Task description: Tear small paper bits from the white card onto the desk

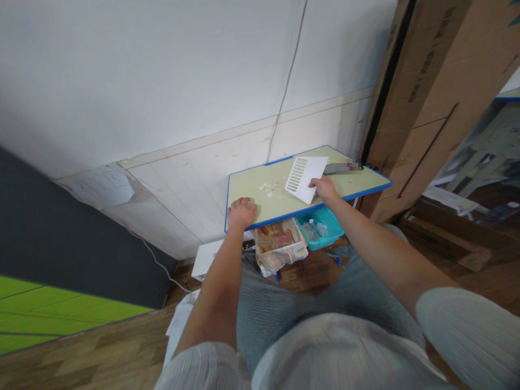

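Observation:
My right hand (325, 189) pinches the lower right edge of a white sheet (312, 177) that has a column of narrow slots along its left side. The sheet is tilted over a small pale-yellow table (244, 187) with a blue rim. My left hand (241, 213) rests on the table's near left corner, palm down, fingers stretched out. Between my hands lie several small white and pinkish scraps (268, 188). Behind the sheet, to the right, is a flat dark-grey object (335, 168), partly blurred out.
Under the table's front edge are a lined basket (280, 246) and a turquoise bin (335, 227) with clear and white bits inside. A tall cardboard box (410, 108) stands at the right. A white wall (182, 70) with a hanging cable (293, 65) rises behind. A white box (206, 259) sits lower left.

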`<action>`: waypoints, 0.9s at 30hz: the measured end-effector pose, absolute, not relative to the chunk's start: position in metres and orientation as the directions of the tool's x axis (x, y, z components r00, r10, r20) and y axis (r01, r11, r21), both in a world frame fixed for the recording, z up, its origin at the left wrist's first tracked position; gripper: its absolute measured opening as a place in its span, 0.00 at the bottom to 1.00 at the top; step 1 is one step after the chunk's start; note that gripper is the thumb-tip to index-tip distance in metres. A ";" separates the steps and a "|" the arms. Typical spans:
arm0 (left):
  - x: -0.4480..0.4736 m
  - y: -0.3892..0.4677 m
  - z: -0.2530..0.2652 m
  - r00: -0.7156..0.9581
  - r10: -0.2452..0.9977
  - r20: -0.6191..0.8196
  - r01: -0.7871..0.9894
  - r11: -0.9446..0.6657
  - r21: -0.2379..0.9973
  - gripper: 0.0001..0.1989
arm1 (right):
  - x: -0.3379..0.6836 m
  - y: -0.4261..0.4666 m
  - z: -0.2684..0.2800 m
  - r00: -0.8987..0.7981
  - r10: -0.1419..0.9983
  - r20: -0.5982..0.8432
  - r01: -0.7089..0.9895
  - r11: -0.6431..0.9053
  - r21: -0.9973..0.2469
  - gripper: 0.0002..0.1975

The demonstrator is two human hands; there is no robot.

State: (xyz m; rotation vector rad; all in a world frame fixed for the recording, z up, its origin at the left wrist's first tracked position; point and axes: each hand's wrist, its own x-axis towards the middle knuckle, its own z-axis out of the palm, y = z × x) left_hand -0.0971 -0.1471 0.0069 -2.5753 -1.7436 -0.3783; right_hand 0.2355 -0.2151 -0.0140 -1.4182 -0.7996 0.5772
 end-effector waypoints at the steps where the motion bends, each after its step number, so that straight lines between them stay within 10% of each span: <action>1: -0.097 -0.147 0.007 0.352 0.914 0.202 0.916 -0.381 0.127 0.25 | 0.235 -0.216 -0.013 0.631 0.764 0.133 0.108 0.084 -0.991 0.06; 11: -0.099 -0.147 0.001 0.377 0.904 0.200 0.904 -0.407 0.135 0.24 | 0.238 -0.219 -0.005 0.632 0.772 0.068 0.147 -0.033 -0.989 0.04; 27: -0.074 -0.016 0.021 0.335 0.926 0.172 0.901 -0.368 0.229 0.22 | 0.230 -0.200 0.027 0.174 0.977 0.125 0.388 0.048 -0.920 0.08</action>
